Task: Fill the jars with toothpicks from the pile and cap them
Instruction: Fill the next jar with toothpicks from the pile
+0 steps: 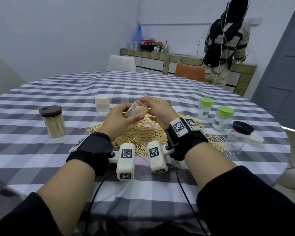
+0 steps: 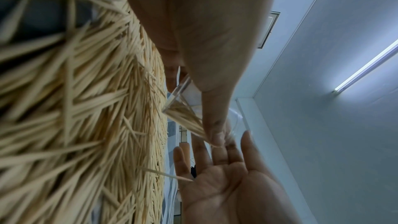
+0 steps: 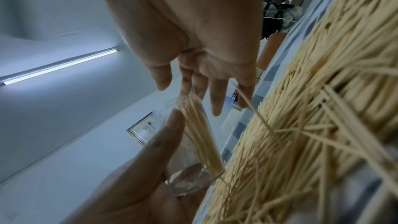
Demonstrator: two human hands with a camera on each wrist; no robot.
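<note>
My left hand [image 1: 124, 116] grips a clear uncapped jar [image 1: 134, 110] and holds it tilted above the toothpick pile [image 1: 143, 135]. In the right wrist view a bundle of toothpicks [image 3: 200, 130] lies inside the jar [image 3: 193, 173], their ends sticking out of its mouth. My right hand [image 1: 153, 106] is at that mouth with straight, spread fingers [image 3: 215, 100] touching the toothpick ends. One loose toothpick leans against the little finger. From the left wrist camera, my thumb [image 2: 213, 125] presses on the jar [image 2: 178, 106] and the right palm [image 2: 219, 176] faces it, open.
A full brown-lidded jar [image 1: 54, 123] stands at left, a white-lidded jar [image 1: 102, 106] behind the hands. At right are two green-lidded jars [image 1: 205, 108] [image 1: 223, 119], an empty brown-lidded jar [image 1: 238, 138] and a loose white lid [image 1: 255, 139]. A person [image 1: 225, 41] stands at the far counter.
</note>
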